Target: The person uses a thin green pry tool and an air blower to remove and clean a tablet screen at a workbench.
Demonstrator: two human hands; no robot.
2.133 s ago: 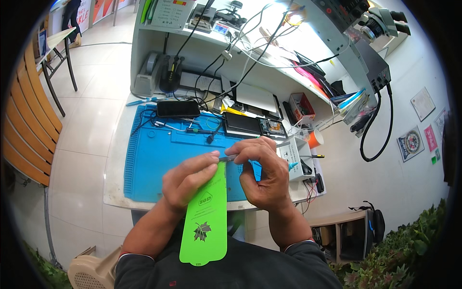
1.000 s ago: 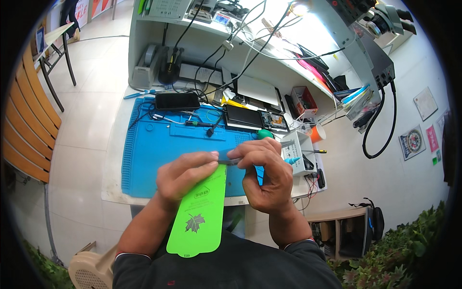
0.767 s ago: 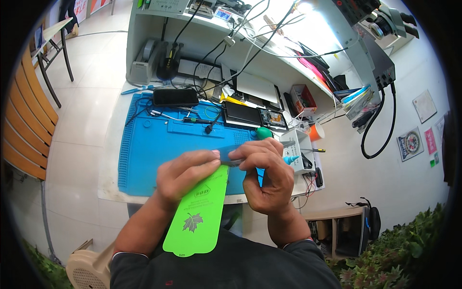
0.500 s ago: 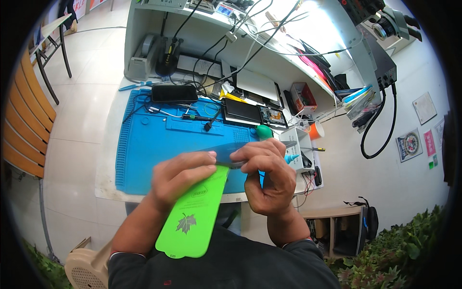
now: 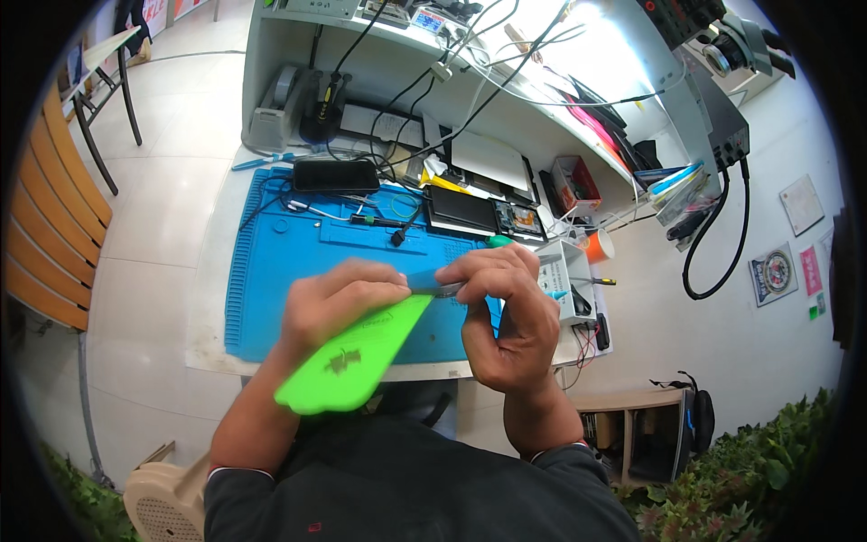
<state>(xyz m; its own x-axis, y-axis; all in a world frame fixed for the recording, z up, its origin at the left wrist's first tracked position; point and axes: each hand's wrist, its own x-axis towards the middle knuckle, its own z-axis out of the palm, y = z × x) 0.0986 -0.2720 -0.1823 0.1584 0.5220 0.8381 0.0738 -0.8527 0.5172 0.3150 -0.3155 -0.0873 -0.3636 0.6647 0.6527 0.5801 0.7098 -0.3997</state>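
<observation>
My left hand (image 5: 339,307) is closed round the upper part of a bright green phone-shaped card (image 5: 361,357), which has a grey maple leaf printed on it. The card slants down to the left above my lap, its rounded lower end free. Between my hands, at the card's top end, stretches a thin see-through bluish sheet (image 5: 423,282). The fingers of my right hand (image 5: 506,312) are pinched on the sheet's right part. Where sheet and card meet is partly hidden by my fingers. Both hands are above the front of a blue work mat (image 5: 298,298).
On the mat's far side lie a black phone (image 5: 336,177), a screwdriver (image 5: 377,220) and cables. Behind are an opened device (image 5: 519,219) and a dark panel (image 5: 461,210). A white organizer box (image 5: 573,294) and an orange cup (image 5: 598,245) stand right. A shelf (image 5: 397,32) overhangs the back.
The green card's lower end has swung up and to the left, so its face looks foreshortened. My hands have stayed close together, and the bluish sheet shows less. The view has shifted slightly.
</observation>
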